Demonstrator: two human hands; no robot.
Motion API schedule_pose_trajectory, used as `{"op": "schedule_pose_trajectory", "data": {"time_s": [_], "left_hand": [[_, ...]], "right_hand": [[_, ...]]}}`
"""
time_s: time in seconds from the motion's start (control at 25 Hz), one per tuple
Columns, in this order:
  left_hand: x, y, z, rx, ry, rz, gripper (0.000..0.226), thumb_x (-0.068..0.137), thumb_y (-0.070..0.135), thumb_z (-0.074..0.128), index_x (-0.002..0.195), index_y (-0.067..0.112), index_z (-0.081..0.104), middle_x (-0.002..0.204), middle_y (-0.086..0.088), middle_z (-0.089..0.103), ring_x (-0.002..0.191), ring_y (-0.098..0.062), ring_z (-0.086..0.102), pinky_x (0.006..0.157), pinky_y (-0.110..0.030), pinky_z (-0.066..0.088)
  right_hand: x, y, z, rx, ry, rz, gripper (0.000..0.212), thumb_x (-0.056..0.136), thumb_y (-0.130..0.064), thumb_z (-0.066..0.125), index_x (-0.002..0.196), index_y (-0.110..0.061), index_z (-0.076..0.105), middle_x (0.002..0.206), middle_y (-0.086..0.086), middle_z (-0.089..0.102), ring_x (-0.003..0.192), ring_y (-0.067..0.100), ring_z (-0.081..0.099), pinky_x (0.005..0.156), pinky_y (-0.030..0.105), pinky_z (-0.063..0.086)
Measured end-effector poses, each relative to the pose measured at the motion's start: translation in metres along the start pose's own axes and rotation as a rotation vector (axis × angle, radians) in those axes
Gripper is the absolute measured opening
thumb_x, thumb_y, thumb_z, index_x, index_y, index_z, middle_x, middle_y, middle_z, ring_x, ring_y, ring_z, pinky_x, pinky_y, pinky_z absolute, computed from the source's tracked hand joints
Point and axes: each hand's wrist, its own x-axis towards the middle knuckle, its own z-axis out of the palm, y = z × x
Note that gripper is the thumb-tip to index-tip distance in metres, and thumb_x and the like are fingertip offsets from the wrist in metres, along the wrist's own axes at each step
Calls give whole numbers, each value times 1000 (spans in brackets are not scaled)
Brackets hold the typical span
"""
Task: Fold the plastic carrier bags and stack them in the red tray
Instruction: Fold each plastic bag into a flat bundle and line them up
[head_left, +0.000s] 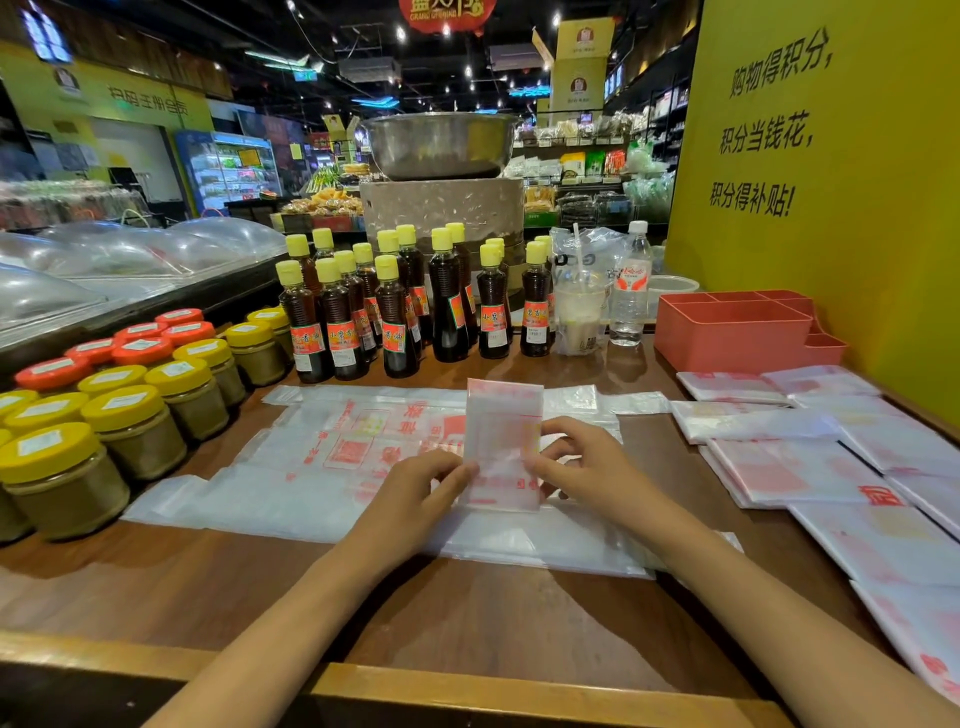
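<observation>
Both hands pinch a small folded bag (503, 441) held upright over flat bags (322, 467) on the wooden worktop (467, 613): left hand (415, 488) fingers on its left edge, right hand (576, 457) fingers on its right edge. Red tray (737, 332) sits back right, with more bags (810, 457) spread in front of it.

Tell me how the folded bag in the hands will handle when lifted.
The folded bag looks thin and see-through, so probably very light and floppy. Its glossy film may slip, and the folds may spring open once the fingers let go.

Folded bag (503, 441) upright over flat unfolded bag (311, 467); red tray (727, 332) far right.
</observation>
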Motion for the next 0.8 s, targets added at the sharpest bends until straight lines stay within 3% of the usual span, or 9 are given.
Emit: {"op": "schedule_pose_trajectory", "data": {"time_s": [0.16,0.24,0.32,0.4,0.52,0.64,0.8], "left_hand": [[1,-6,4,211,-14,-40,24,99,44,54,87,26,61,87,12,60,83,-4,54,72,-21,40],[1,-6,3,300,-1,-48,27,95,50,58,111,29,58,113,22,58,100,0,53,86,-21,45],[1,-2,2,330,-54,-34,61,94,53,58,146,30,37,137,28,33,124,5,36,106,-14,30],[0,1,3,403,-172,-1,75,97,58,49,158,32,13,151,27,12,138,8,11,116,-17,9],[-2,-1,7,536,-329,53,74,100,61,32,159,31,-4,162,18,-13,148,2,-11,123,-26,-6],[-2,-3,13,631,-422,63,69,102,60,20,159,30,-6,163,16,-14,147,5,-15,122,-27,-12],[1,-2,14,708,-459,57,68,102,60,16,159,29,-6,165,12,-11,150,0,-12,120,-26,-13]], "right_hand": [[-1,10,5,-266,11,25,47,92,-31,69,137,-25,55,98,-11,68,86,3,64,76,19,50],[-2,11,8,-312,-19,16,55,95,-32,64,146,-24,46,116,-12,61,100,3,59,86,19,47],[-2,11,11,-405,-64,-1,54,101,-34,55,150,-21,39,137,-3,52,121,12,52,102,28,43],[-1,9,13,-474,-76,-30,48,106,-34,42,151,-17,36,151,3,43,136,18,43,112,32,34],[-1,7,18,-600,-147,-73,56,109,-40,28,160,-20,19,166,-3,19,152,13,18,124,32,14],[-2,13,23,-820,-320,-40,60,108,-45,19,161,-21,4,169,-5,0,154,8,-1,126,38,1],[-4,10,25,-946,-391,22,60,108,-44,12,161,-21,-1,168,-6,-7,154,10,-7,125,42,-8]]}}
